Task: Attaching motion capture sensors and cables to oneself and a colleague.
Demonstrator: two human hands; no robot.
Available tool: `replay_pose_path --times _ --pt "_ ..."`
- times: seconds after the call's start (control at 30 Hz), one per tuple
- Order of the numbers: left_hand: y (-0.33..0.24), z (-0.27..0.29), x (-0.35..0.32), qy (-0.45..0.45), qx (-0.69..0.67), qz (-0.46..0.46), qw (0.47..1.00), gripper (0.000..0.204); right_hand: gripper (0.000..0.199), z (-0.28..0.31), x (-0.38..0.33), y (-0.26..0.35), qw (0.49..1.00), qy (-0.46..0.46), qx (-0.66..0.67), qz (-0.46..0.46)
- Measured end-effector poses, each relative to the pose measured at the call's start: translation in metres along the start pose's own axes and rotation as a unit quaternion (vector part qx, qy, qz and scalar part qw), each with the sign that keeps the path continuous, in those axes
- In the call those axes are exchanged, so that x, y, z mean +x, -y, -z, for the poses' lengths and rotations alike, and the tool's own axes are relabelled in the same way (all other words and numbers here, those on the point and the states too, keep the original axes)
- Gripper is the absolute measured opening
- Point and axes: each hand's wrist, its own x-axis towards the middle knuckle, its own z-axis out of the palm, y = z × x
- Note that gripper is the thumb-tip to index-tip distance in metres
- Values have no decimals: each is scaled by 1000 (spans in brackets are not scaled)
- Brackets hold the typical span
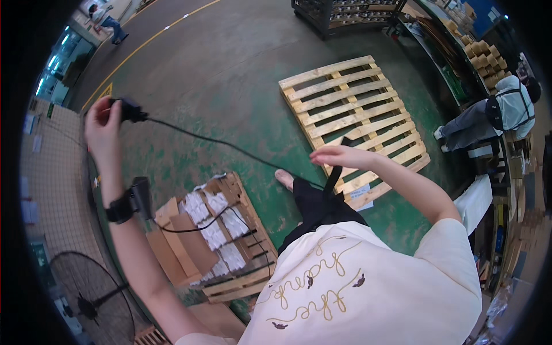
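Observation:
My left hand (104, 129) is raised at the left, fingers curled round a small black corded piece (132, 110), perhaps a plug; its exact kind is unclear. From it a black cable (213, 140) runs across to the front of my waist. On the left wrist sits a black band (119, 208) with a dark box-shaped device (141, 197) attached. In front of my body, my right hand (339, 157) has its fingers stretched out to the left. A black strap (333, 178) shows above and below this hand; whether they touch, I cannot tell.
A bare wooden pallet (359, 103) lies ahead on the green floor. At lower left, another pallet (241, 290) carries an opened carton (178, 247) and white packets (215, 230). A fan (89, 307) stands left. One person (494, 112) is beside the right-hand shelves, another (106, 23) far left.

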Motion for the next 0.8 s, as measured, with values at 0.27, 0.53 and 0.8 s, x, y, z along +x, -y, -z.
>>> replay_pose_path --times 0.27,0.53,0.8 --pt "60 40 199 3 191 0 982 32 55 75 98 90 981 -134 -139 -4" --pt "182 -6 297 26 176 8 984 27 46 122 262 187 977 -138 -161 35" --pt "272 -76 419 135 55 64 987 25 33 132 467 400 917 -194 -172 303"
